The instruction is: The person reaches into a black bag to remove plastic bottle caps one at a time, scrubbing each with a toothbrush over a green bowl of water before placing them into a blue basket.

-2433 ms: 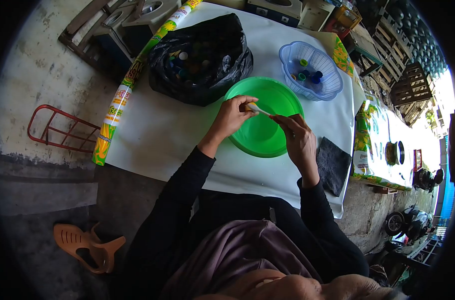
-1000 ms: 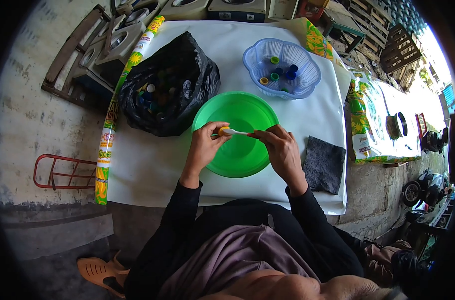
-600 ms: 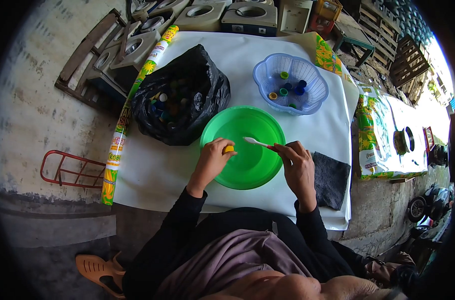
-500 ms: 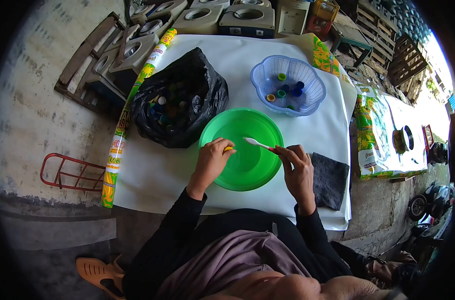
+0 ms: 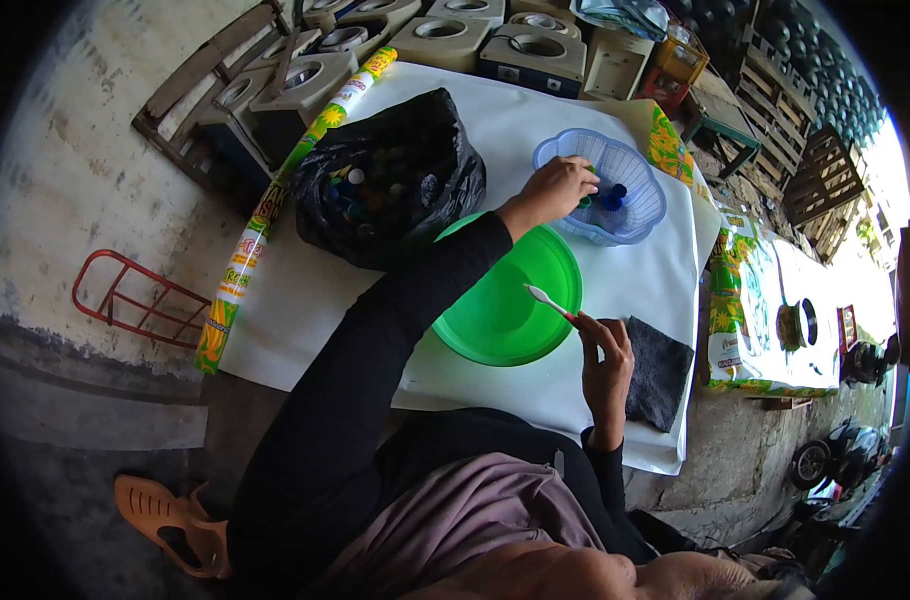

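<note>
My left hand (image 5: 560, 188) reaches over the blue plastic basket (image 5: 547, 152), fingers bent together. What they hold, if anything, is hidden; a bit of green shows by the fingertips. In the basket lie dark blue bottle caps (image 5: 613, 197) and a green cap (image 5: 584, 202). My right hand (image 5: 606, 365) grips a white and red toothbrush (image 5: 549, 302) by its handle. The brush head hangs over the green basin (image 5: 510, 345), which my left forearm partly covers. Left of the basin, a black plastic bag (image 5: 455, 150) gapes, with many coloured caps (image 5: 355, 177) inside.
A dark grey cloth (image 5: 658, 375) lies on the white table sheet (image 5: 285, 335) right of my right hand. A rolled printed sheet (image 5: 265, 215) runs along the left edge. Old appliance casings (image 5: 430, 42) stand behind the table, and a second covered table (image 5: 750, 345) is at right.
My left hand has moved from the basin, where it held a yellow cap, up and right to the basket. The yellow cap is no longer visible in it. My right hand still holds the toothbrush.
</note>
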{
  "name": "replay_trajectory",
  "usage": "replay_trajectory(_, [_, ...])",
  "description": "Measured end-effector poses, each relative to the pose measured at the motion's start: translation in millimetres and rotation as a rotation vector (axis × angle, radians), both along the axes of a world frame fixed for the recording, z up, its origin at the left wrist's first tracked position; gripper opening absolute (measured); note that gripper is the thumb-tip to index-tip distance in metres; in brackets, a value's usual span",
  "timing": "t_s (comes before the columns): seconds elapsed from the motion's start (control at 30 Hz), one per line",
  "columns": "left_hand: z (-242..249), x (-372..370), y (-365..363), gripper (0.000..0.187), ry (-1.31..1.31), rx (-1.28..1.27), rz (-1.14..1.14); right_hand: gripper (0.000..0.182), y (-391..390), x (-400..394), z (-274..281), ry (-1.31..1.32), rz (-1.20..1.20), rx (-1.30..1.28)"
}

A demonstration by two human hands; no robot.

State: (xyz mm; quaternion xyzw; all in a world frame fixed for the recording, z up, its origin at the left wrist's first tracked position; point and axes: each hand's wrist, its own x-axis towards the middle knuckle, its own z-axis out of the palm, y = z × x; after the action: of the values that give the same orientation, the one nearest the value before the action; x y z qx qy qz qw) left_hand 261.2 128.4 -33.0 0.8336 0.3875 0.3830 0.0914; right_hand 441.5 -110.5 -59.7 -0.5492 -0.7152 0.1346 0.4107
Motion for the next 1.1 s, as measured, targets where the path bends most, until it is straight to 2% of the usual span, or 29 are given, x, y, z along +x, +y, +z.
replay_trajectory(0.07, [-16, 4, 5, 0.024, -0.061, 0.071, 0.012, 0.023, -4, 1, -2, 0.036, -0.014, 0.003])
replay_trajectory(0.13, [-8, -8, -12, 0.023, -0.122, 0.029, 0.055, 0.022, -6, 2, -3, 0.048, 0.006, 0.020])
replay_trajectory(0.27, [-5, -72, -39, 0.016, -0.161, 0.070, 0.152, 0.023, -5, 3, -14, 0.090, 0.020, 0.054])
replay_trajectory(0.4, [-19, -153, -49, 0.008, -0.217, 0.122, 0.449, 0.023, 2, 0, -16, 0.097, 0.052, 0.065])
replay_trajectory(0.47, [-27, -189, -51, 0.005, -0.208, 0.055, 0.579, 0.023, 7, -3, -13, 0.078, 0.074, 0.058])
replay_trajectory(0.57, [-65, -240, -38, 0.013, -0.057, 0.016, 0.762, 0.024, 15, -9, -9, 0.034, 0.124, 0.047])
replay_trajectory(0.67, [-68, -251, -42, 0.018, 0.065, 0.153, 0.932, 0.025, 19, -14, -3, -0.041, 0.141, 0.089])
replay_trajectory(0.77, [-63, -249, -49, 0.026, 0.058, 0.070, 0.919, 0.024, 19, -12, -6, -0.011, 0.133, 0.080])
replay_trajectory(0.8, [-65, -248, -50, 0.035, 0.123, 0.094, 0.849, 0.024, 19, -12, -7, 0.008, 0.131, 0.083])
replay_trajectory(0.87, [-46, -216, -66, 0.038, 0.062, -0.051, 0.660, 0.025, 18, -10, -12, 0.008, 0.134, 0.088])
replay_trajectory(0.93, [-47, -187, -72, 0.043, 0.054, -0.043, 0.538, 0.025, 17, -9, -13, 0.007, 0.134, 0.088])
replay_trajectory(1.0, [-50, -162, -74, 0.042, -0.029, -0.082, 0.380, 0.026, 16, -10, -11, 0.002, 0.129, 0.088])
replay_trajectory(1.1, [-58, -149, -56, 0.037, 0.145, -0.308, 0.282, 0.026, 14, -11, -10, 0.022, 0.122, 0.062])
